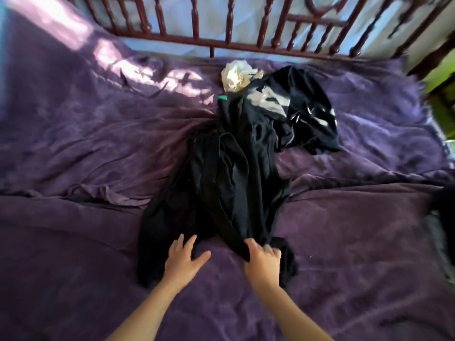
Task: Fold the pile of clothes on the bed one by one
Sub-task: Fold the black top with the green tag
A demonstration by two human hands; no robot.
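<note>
**Hands meet near end of long black garment (226, 183) on purple bed**

Left hand (185, 258) lies flat and spread, fingers straight, touching the garment's edge at the end farthest from the headboard (221, 38). Right hand (263, 260), just beside it, has its fingers curled over a bunched end of the same cloth and appears to grip it, though blur softens the fingertips.

The black garment runs from both hands straight toward the headboard, its long axis end-on to the person. Its far end merges into the pile (283, 107) lying nearer the headboard. Both hands sit at the near end, but only the right has hold of cloth. It looks the likelier to lead any pull that draws this piece away from the headboard and free of the rest.

The garment looks thin, soft and limp, twisted into ropy folds with a band crossing it diagonally, and it is not yet spread.

In the pile, a dark top with pale print (305, 112) and a crumpled cream cloth (236, 75) lie closest to the headboard, with a small green tag (222, 97) between them. A rumpled purple bedcover (86, 148) lies under everything.
</note>
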